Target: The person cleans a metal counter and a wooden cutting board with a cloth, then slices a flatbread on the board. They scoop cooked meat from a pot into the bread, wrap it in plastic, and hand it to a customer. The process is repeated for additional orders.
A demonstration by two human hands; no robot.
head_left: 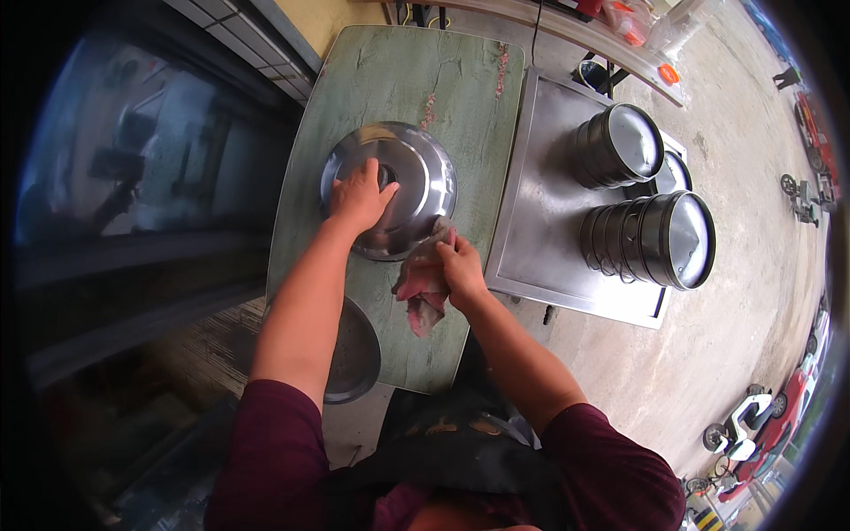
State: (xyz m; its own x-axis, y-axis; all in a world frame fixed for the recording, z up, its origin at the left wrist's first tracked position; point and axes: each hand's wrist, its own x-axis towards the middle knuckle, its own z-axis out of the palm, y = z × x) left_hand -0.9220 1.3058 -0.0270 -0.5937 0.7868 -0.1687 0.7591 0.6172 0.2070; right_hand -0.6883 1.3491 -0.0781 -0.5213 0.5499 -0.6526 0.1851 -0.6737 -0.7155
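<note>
A domed stainless-steel lid (pixel 422 176) lies on a green-grey table with worn patches (pixel 392 73). My left hand (pixel 360 198) is on the lid's top, its thumb and fingers spread around the dark knob (pixel 386 174). A pink and grey cloth (pixel 423 285) hangs from my right hand (pixel 461 264), pinched between thumb and fingers. The cloth's upper end touches the lid's near right rim, and its lower end droops over the table. Beneath my left forearm, a round dark pan or tray (pixel 358 358) is partly hidden at the table's near left corner.
Right of the table stands a stainless-steel counter (pixel 524 245) bearing stacked metal steamers, a far stack (pixel 614 146) and a near stack (pixel 637 239). A wooden bench (pixel 564 30) with plastic bags (pixel 627 20) crosses the far side. Dark glass (pixel 166 146) borders the left.
</note>
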